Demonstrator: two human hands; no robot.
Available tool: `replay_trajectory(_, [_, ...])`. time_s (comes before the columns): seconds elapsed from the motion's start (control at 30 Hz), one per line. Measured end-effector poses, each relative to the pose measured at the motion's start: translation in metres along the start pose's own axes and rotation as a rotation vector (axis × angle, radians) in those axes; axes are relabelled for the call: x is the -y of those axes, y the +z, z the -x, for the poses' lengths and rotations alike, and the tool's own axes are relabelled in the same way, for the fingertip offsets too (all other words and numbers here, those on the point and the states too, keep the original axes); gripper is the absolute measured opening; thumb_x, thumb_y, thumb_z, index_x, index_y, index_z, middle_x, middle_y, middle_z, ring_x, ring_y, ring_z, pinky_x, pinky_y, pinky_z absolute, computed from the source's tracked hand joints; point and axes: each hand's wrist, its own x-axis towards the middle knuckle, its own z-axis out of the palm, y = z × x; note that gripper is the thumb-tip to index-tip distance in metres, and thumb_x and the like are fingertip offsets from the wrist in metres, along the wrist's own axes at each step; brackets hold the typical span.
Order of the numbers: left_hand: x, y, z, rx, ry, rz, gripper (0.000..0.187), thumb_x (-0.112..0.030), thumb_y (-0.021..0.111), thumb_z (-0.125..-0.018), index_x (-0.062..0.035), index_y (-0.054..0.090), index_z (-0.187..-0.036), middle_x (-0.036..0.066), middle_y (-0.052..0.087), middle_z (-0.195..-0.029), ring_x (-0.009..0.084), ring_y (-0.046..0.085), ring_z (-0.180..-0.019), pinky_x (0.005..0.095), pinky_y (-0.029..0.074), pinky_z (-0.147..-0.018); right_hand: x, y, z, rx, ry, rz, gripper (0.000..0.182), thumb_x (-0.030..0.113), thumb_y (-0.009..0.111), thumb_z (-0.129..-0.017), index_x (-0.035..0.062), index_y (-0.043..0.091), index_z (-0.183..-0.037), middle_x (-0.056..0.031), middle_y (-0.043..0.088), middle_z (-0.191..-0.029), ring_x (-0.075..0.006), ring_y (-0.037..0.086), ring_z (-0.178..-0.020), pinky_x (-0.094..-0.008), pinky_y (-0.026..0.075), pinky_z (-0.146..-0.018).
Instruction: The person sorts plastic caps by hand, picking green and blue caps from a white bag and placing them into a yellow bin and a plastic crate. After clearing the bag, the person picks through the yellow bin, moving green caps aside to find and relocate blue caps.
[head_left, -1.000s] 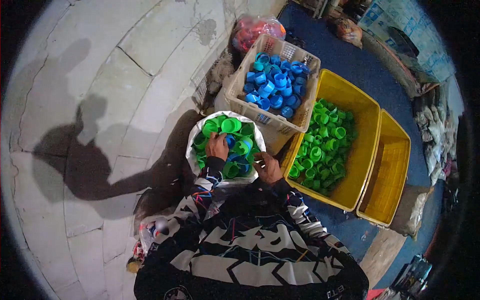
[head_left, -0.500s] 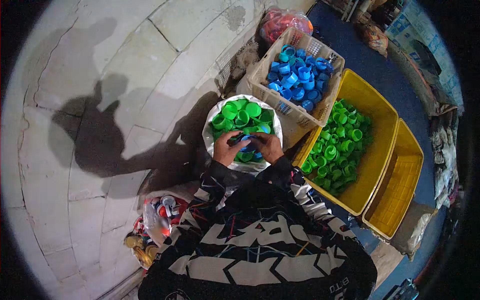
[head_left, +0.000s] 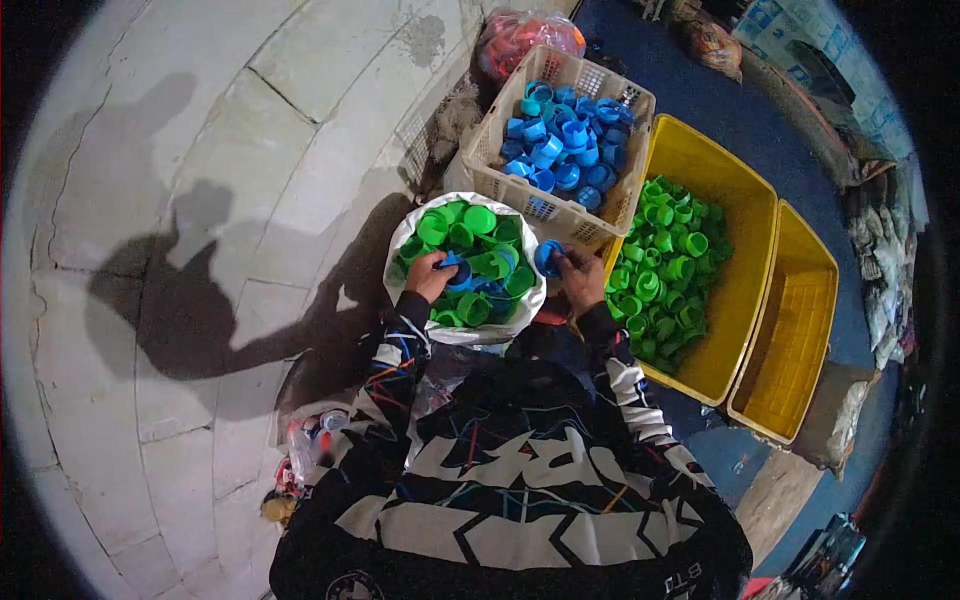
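- The round white plastic sack (head_left: pixel 405 262), full of mixed green and blue plastic caps (head_left: pixel 478 250), is standing in front of me on the pale stone floor (head_left: pixel 180 150); half a second ago both my hands were meeting over its middle, and now they are separating.
- The beige plastic lattice basket (head_left: pixel 600 215) with blue caps only is touching the far right edge of the sack, and the big yellow plastic crate (head_left: pixel 740 280) holding green caps only is standing just to the right of it. A second, smaller yellow crate (head_left: pixel 800 330) beside that one is holding nothing.
- My right hand (head_left: pixel 580 275) is now lifting away from the sack to its right rim, just below the beige basket. Its fingers are closing around one blue plastic cap (head_left: pixel 548 258), which I judge is going to the blue pile.
- My left hand (head_left: pixel 430 275) is resting on the caps at the left part of the sack. Its fingers are bending around another blue cap (head_left: pixel 455 270), still low among the green ones.
- I think the sorting is continuing cap by cap; many green and some blue caps are waiting in the sack.
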Motion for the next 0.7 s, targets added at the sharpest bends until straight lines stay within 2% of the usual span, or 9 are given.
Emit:
replay_trajectory(0.03, [0.002,-0.001,-0.003,0.080,0.005,-0.071,0.023,-0.016,0.067,-0.069,-0.0024,0.064,-0.088,0.012,0.064,-0.078,0.0213,0.061,-0.074,0.0326,0.047,-0.066,0.008,-0.007,0.004,0.008,0.074,-0.089,0.016,0.007,0.061,-0.080,-0.0049,0.063,-0.091,-0.0085,0.065,-0.076,-0.0139,0.060,-0.070,-0.0300,0.047,-0.066])
replay_trajectory(0.13, [0.002,0.003,-0.014,0.320,0.035,-0.277,0.021,-0.018,0.068,-0.067,-0.0085,0.066,-0.086,0.013,0.064,-0.080,0.0268,0.062,-0.076,0.0355,0.047,-0.069,-0.008,-0.023,0.014,-0.047,0.116,0.064,0.015,0.007,0.059,-0.080,-0.0044,0.063,-0.089,-0.0085,0.064,-0.075,-0.0151,0.060,-0.070,-0.0301,0.047,-0.065])
replay_trajectory(0.17, [-0.002,0.008,-0.012,0.423,0.095,-0.123,0.023,-0.019,0.068,-0.067,-0.0124,0.066,-0.089,0.014,0.065,-0.084,0.0294,0.062,-0.079,0.0362,0.048,-0.072,-0.026,-0.024,0.013,-0.053,0.011,0.123,0.016,0.008,0.059,-0.081,-0.0042,0.063,-0.089,-0.0092,0.064,-0.074,-0.0154,0.061,-0.066,-0.0288,0.048,-0.061])
replay_trajectory(0.2, [-0.006,0.012,-0.015,0.493,0.112,-0.201,0.025,-0.020,0.067,-0.069,-0.0112,0.066,-0.092,0.014,0.065,-0.085,0.0293,0.062,-0.080,0.0359,0.048,-0.073,-0.043,-0.028,0.016,-0.033,0.055,0.088,0.015,0.010,0.059,-0.082,-0.0029,0.063,-0.090,-0.0067,0.063,-0.075,-0.0133,0.058,-0.067,-0.0275,0.046,-0.061])
replay_trajectory(0.27, [-0.004,0.020,-0.017,0.634,0.139,-0.359,0.028,-0.020,0.065,-0.072,-0.0088,0.065,-0.098,0.014,0.065,-0.088,0.0290,0.062,-0.082,0.0352,0.047,-0.076,-0.027,-0.022,0.028,0.011,0.146,0.016,0.016,0.013,0.060,-0.083,-0.0002,0.062,-0.091,-0.0015,0.060,-0.075,-0.0089,0.052,-0.067,-0.0251,0.043,-0.060])
replay_trajectory(0.3, [0.009,0.027,-0.019,0.595,0.261,-0.495,0.030,-0.021,0.064,-0.072,-0.0085,0.064,-0.098,0.015,0.065,-0.087,0.0319,0.061,-0.081,0.0374,0.048,-0.075,0.013,-0.019,0.039,0.033,0.193,-0.086,0.015,0.012,0.060,-0.083,0.0003,0.062,-0.092,-0.0015,0.060,-0.075,-0.0093,0.052,-0.065,-0.0253,0.043,-0.059])
replay_trajectory(0.4, [-0.037,0.023,-0.016,0.760,0.005,-0.442,0.030,-0.022,0.063,-0.071,-0.0072,0.064,-0.097,0.017,0.064,-0.088,0.0333,0.061,-0.081,0.0400,0.048,-0.073,0.014,-0.013,0.039,0.074,0.290,0.027,0.016,0.012,0.061,-0.083,-0.0003,0.063,-0.093,-0.0014,0.059,-0.074,-0.0093,0.052,-0.064,-0.0253,0.043,-0.057])
replay_trajectory(0.6, [-0.021,0.016,-0.013,0.658,0.053,-0.559,0.032,-0.020,0.064,-0.070,-0.0095,0.066,-0.100,0.015,0.065,-0.085,0.0261,0.063,-0.078,0.0341,0.048,-0.071,-0.030,-0.004,0.038,0.062,0.086,0.007,0.016,0.010,0.062,-0.081,-0.0009,0.064,-0.092,-0.0091,0.064,-0.072,-0.0125,0.058,-0.060,-0.0264,0.045,-0.054])
replay_trajectory(0.7, [-0.023,-0.009,0.007,0.536,-0.071,-0.157,0.028,-0.013,0.061,-0.075,-0.0058,0.066,-0.101,0.011,0.066,-0.082,0.0183,0.062,-0.076,0.0299,0.047,-0.069,-0.022,-0.003,0.037,0.090,0.009,0.059,0.016,0.011,0.062,-0.081,-0.0004,0.064,-0.093,-0.0085,0.065,-0.075,-0.0123,0.058,-0.061,-0.0261,0.045,-0.054])
